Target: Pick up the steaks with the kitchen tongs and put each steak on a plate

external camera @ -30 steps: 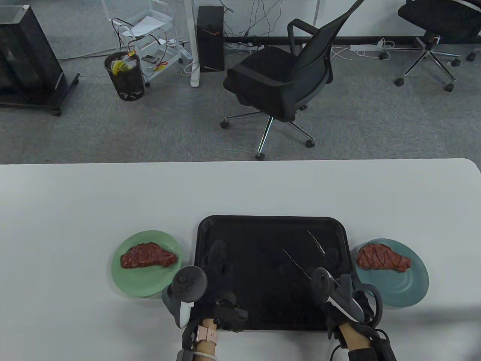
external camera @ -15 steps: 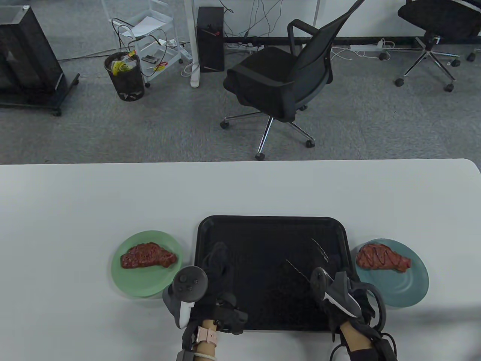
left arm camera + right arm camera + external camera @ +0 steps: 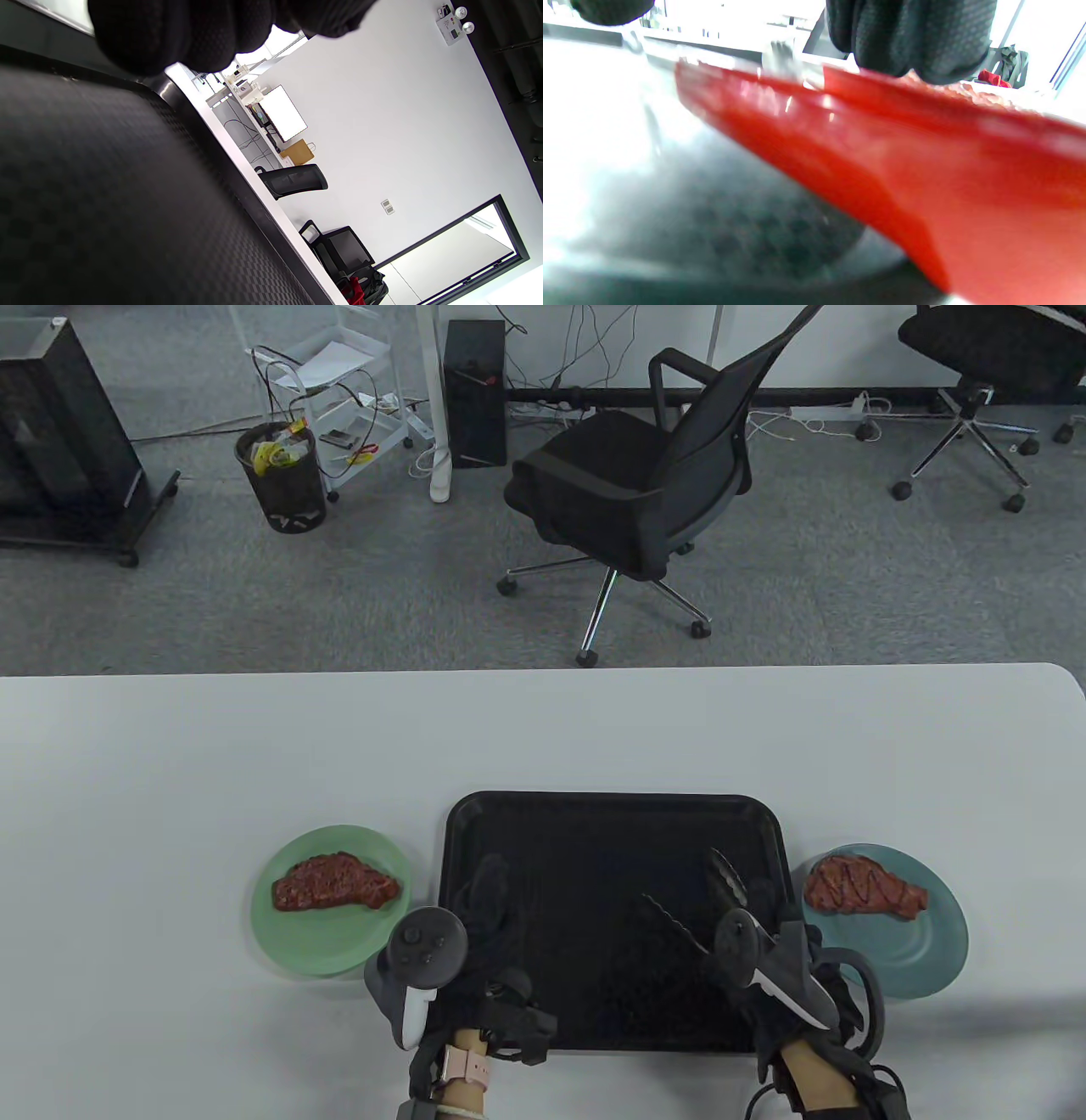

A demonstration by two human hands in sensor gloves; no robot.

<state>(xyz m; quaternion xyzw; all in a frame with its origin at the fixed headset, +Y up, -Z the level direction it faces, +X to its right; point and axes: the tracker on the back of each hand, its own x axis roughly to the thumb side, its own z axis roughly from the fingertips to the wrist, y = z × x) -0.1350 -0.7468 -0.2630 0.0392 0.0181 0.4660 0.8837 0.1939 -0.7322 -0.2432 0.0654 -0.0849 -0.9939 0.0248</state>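
Note:
A red steak [image 3: 335,882] lies on the green plate [image 3: 297,950], left of the black tray [image 3: 577,831]. A second steak [image 3: 864,886] lies on the blue plate [image 3: 925,959] to the right. My right hand [image 3: 759,920] grips the kitchen tongs [image 3: 728,878] low over the tray's right side, their two arms spread and pointing away from me. In the right wrist view the tongs' red handle [image 3: 882,161] fills the frame under my gloved fingers [image 3: 916,38]. My left hand [image 3: 488,899] rests on the tray's left part, holding nothing; its fingers [image 3: 178,29] show above the tray surface [image 3: 106,190].
The white table [image 3: 543,738] stretches wide beyond the tray. A black office chair [image 3: 645,492] stands on the carpet past the table's far edge, with a bin [image 3: 282,475] and a wire cart [image 3: 339,398] further back.
My right hand has drawn back toward me and a little right, bringing the tongs nearer and turning them so their arms look broader. The left hand and both steaks have stayed put.

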